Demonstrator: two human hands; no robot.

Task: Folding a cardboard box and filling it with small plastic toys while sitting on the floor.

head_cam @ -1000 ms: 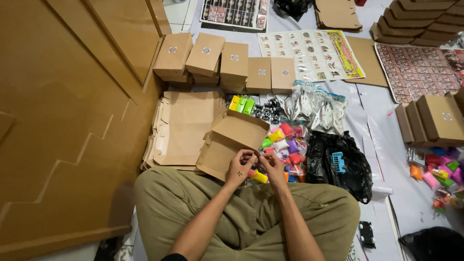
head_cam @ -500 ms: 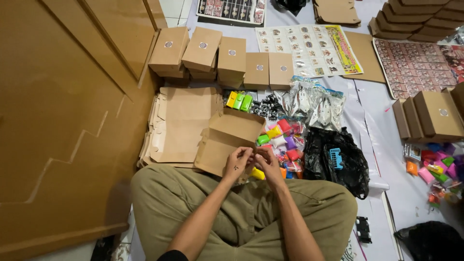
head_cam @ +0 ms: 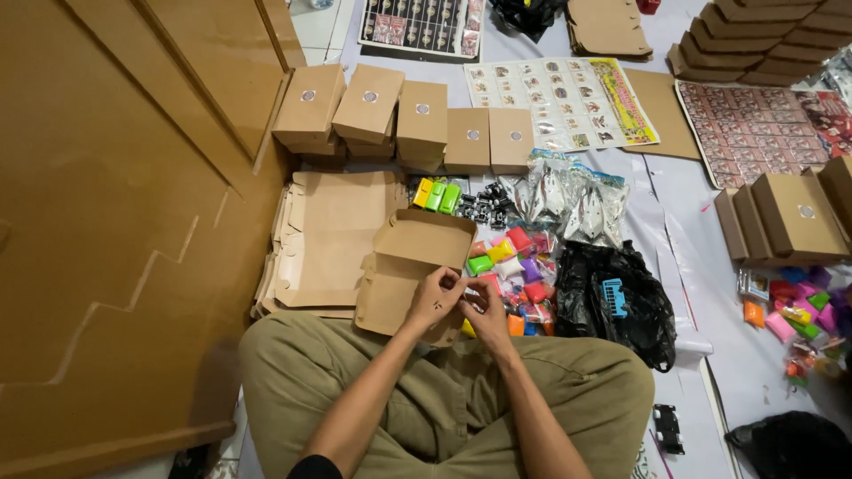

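Nearest the camera, the person sits cross-legged on the floor in olive trousers (head_cam: pixel 426 399), and both hands meet just above the knees: the left hand (head_cam: pixel 437 302) and the right hand (head_cam: pixel 486 310) have their fingertips pinched together on something small and pale between them, too small to identify, with the fingers curled closed around it. Directly under and in front of the hands lies the open brown cardboard box (head_cam: pixel 410 275), its lid flap raised and its inside showing; the left hand overlaps its near edge. Judging by this, the step in hand is preparing a small item over the box, and the move after it would call for a steady fine pinch and a short reach forward into the box without knocking the flap. Just right of the box sits a heap of small colourful packets (head_cam: pixel 513 275), red, yellow, green and purple, and beside that a black plastic bag (head_cam: pixel 621 302) with a blue piece showing. To the left of the box rests a stack of flat unfolded cartons (head_cam: pixel 324 235) against a large wooden panel (head_cam: pixel 115 222). Farther on are clear bags of small white pieces (head_cam: pixel 568 200), then a row of closed brown boxes (head_cam: pixel 417 120), each with a round sticker on top. Beyond these lie printed sheets (head_cam: pixel 559 102) on the floor, and more closed boxes (head_cam: pixel 794 217) stand at the right.
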